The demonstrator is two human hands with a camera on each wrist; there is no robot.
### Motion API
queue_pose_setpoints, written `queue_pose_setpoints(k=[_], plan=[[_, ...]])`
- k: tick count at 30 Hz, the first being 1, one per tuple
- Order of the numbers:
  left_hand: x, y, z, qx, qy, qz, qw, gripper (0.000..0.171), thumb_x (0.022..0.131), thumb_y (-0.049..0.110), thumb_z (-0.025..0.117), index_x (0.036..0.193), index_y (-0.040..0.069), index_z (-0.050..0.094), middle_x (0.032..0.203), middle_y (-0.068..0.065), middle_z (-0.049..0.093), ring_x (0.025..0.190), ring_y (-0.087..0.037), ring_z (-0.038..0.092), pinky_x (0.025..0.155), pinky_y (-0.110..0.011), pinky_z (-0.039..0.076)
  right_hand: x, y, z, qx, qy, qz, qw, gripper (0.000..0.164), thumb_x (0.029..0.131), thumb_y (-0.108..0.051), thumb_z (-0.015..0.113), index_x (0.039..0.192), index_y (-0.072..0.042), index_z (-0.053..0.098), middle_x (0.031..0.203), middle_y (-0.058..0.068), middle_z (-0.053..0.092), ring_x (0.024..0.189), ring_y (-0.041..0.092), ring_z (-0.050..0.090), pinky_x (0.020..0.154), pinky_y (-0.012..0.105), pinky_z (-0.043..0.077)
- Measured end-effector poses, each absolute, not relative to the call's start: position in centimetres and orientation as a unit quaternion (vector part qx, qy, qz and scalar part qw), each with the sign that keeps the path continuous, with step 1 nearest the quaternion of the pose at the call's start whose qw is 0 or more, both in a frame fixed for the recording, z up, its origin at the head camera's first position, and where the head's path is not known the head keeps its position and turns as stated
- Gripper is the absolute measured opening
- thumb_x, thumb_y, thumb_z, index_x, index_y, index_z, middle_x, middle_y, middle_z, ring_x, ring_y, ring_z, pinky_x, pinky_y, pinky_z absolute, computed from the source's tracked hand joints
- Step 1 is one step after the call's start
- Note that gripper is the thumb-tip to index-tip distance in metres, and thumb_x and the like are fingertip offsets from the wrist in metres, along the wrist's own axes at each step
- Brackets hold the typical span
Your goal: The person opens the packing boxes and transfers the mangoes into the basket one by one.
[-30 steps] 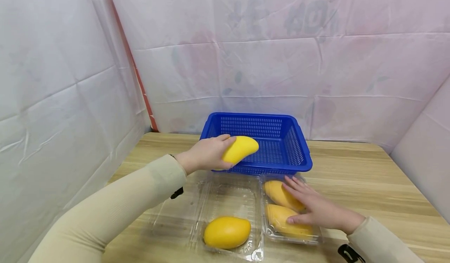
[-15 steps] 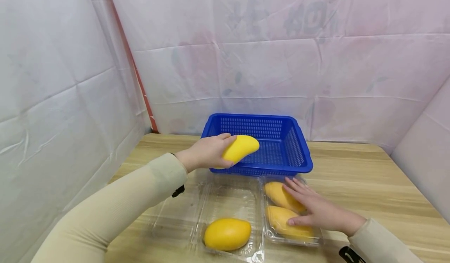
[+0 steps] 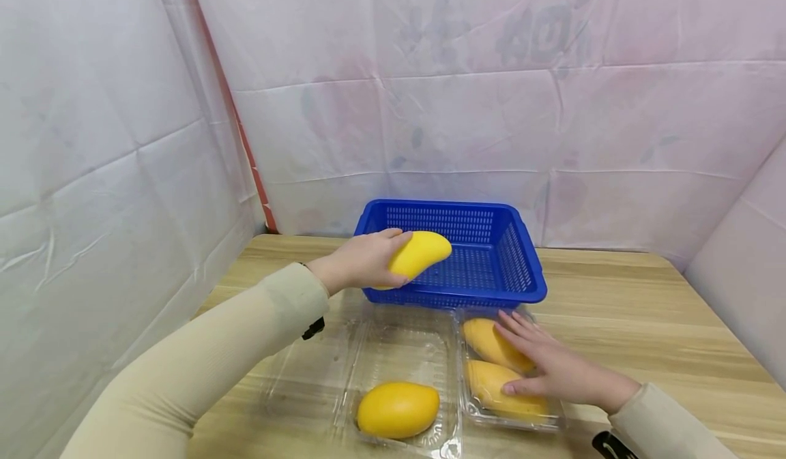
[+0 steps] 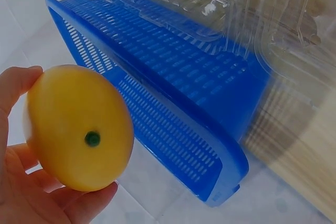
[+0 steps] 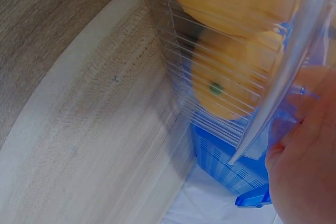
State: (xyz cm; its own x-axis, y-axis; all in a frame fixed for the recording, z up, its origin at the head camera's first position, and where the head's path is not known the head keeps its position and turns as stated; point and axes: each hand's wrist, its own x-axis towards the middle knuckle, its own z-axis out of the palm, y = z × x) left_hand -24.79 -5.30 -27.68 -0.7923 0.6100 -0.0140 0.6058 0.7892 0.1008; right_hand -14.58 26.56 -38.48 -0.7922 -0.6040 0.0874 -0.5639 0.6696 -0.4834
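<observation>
My left hand point(image 3: 366, 261) grips a yellow mango point(image 3: 422, 251) above the near left rim of a blue plastic basket point(image 3: 533, 288). In the left wrist view, thumb and fingers curl round that mango point(image 4: 79, 129), its green stem spot facing the camera. My right hand point(image 3: 561, 370) rests with extended fingers on a lidded clear plastic clamshell box point(image 3: 512, 421) holding two mangoes point(image 3: 482, 372). Through the box's ribbed side, the right wrist view shows both mangoes point(image 5: 231, 72). Left of it lies an opened clamshell box point(image 3: 402, 343) with one mango point(image 3: 398, 410) at its near end.
The opened box's transparent lid point(image 3: 307, 380) lies flat to the left on the wooden table point(image 3: 651, 316). Behind the basket hangs a pale printed sheet point(image 3: 467, 125), and another white sheet point(image 3: 110, 152) borders the left side.
The left hand and its mango have risen very slightly in the head view. The right hand stays on the lidded box, and the other things keep their places.
</observation>
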Motion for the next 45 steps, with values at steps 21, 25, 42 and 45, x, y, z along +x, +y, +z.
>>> queue_pose_setpoints(k=[21, 25, 42, 45], plan=[[-26.2, -5.4, -27.4, 0.314, 0.948, 0.042, 0.039, 0.081, 0.084, 0.047, 0.063, 0.148, 0.012, 0.027, 0.144, -0.006, 0.037, 0.113, -0.019, 0.049, 0.09, -0.036, 0.042, -14.5, 26.5, -38.5, -0.32, 0.913, -0.249, 0.039, 0.085, 0.078, -0.052, 0.067, 0.143, -0.007, 0.037, 0.15, 0.02, 0.021, 0.132, 0.051, 0.014, 0.096, 0.069, 0.016], [-26.5, -5.4, -27.5, 0.312, 0.948, 0.039, 0.044, 0.08, 0.084, 0.047, 0.062, 0.148, 0.013, 0.027, 0.145, -0.006, 0.037, 0.113, -0.019, 0.049, 0.089, -0.036, 0.042, -14.5, 26.5, -38.6, -0.323, 0.913, -0.246, 0.031, 0.084, 0.078, -0.052, 0.066, 0.143, -0.007, 0.037, 0.149, 0.02, 0.022, 0.131, 0.05, 0.016, 0.106, 0.054, 0.01], [-27.9, -5.4, -27.5, 0.311, 0.949, 0.029, 0.053, 0.08, 0.084, 0.046, 0.061, 0.148, 0.013, 0.026, 0.144, -0.005, 0.038, 0.117, -0.02, 0.046, 0.094, -0.037, 0.04, -14.4, 26.7, -38.6, -0.322, 0.914, -0.245, 0.028, 0.083, 0.079, -0.051, 0.066, 0.143, -0.008, 0.037, 0.149, 0.021, 0.023, 0.132, 0.05, 0.016, 0.108, 0.051, 0.008], [-28.1, -5.5, -27.6, 0.31, 0.949, 0.029, 0.054, 0.08, 0.084, 0.046, 0.062, 0.148, 0.014, 0.027, 0.143, -0.005, 0.039, 0.113, -0.019, 0.047, 0.091, -0.036, 0.041, -14.5, 26.6, -38.4, -0.32, 0.915, -0.244, 0.038, 0.084, 0.079, -0.052, 0.066, 0.143, -0.007, 0.037, 0.149, 0.021, 0.022, 0.132, 0.05, 0.016, 0.098, 0.066, 0.016]])
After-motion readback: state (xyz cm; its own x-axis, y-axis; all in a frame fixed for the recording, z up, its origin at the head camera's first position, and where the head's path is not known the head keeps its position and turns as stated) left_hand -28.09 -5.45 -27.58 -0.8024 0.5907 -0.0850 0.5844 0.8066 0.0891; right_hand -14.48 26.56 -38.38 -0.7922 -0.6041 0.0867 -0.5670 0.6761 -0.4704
